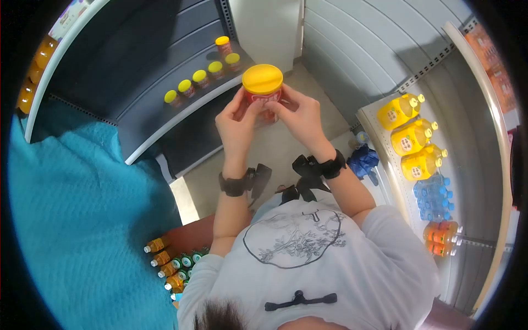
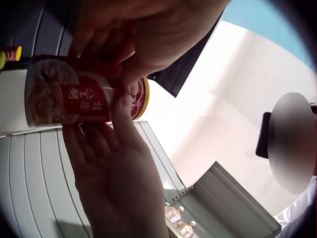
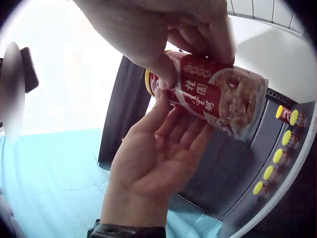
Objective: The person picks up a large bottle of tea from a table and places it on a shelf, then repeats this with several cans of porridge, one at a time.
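A red can of porridge [image 1: 264,93] with a yellow lid is held upright in front of the chest by both hands. My left hand [image 1: 237,124] grips its left side and my right hand [image 1: 300,118] its right side, with both thumbs meeting on the near face. In the left wrist view, the can [image 2: 69,91] shows its label and a picture of the food; the fingers of both hands wrap round its sides. From the right wrist, the label of the can [image 3: 208,91] faces the camera, and part of its yellow rim shows near the thumbs.
More yellow-lidded cans [image 1: 200,78] stand in a row on a dark shelf [image 1: 148,124] ahead left. On the right shelf are yellow jugs [image 1: 407,143], blue-capped water bottles [image 1: 434,198] and orange bottles [image 1: 441,236]. A teal cloth [image 1: 71,220] hangs at left; several drink bottles [image 1: 165,264] are below it.
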The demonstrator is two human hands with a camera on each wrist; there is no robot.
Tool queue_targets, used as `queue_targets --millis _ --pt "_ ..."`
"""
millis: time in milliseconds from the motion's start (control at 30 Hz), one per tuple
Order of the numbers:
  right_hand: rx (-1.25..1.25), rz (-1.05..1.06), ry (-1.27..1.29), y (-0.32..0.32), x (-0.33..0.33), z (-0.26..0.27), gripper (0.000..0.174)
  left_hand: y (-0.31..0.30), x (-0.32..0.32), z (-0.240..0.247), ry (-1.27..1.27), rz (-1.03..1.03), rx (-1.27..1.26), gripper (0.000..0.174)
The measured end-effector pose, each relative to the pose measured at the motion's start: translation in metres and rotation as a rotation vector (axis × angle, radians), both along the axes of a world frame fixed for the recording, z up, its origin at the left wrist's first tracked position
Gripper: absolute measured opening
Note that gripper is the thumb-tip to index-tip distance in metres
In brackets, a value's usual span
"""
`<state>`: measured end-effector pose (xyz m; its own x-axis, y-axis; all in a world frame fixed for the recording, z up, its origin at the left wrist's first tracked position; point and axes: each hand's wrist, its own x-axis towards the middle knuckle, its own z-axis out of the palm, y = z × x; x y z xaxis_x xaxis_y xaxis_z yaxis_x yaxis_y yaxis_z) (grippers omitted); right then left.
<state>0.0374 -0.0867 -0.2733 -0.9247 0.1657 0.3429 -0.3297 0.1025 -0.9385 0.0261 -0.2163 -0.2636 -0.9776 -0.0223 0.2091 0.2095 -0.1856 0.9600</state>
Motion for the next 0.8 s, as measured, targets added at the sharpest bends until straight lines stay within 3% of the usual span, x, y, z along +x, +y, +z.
queue_targets --millis 233,367,500,567,633,800 --pt "0.003 -0.046 -0.054 0.023 0.036 0.013 0.04 0.024 0.016 -0.006 0.016 -0.06 -0.058 0.041" --pt "0.122 -0.183 0.0 0.054 0.062 0.024 0.043 0.055 0.033 0.008 0.049 -0.224 -0.008 0.039" --pt "0.184 -0.386 0.021 0.094 0.112 0.047 0.046 0.105 0.061 0.043 0.094 -0.377 -0.051 0.037" --pt "0.265 -0.551 0.058 0.123 0.133 0.059 0.046 0.141 0.071 0.045 0.256 -0.398 -0.079 0.036" --pt "0.199 -0.617 0.039 0.148 0.164 0.076 0.043 0.175 0.091 0.066 0.272 -0.562 -0.044 0.036" --pt "0.369 -0.883 0.009 0.197 0.25 0.123 0.034 0.248 0.139 0.101 0.503 -0.788 -0.036 0.037"
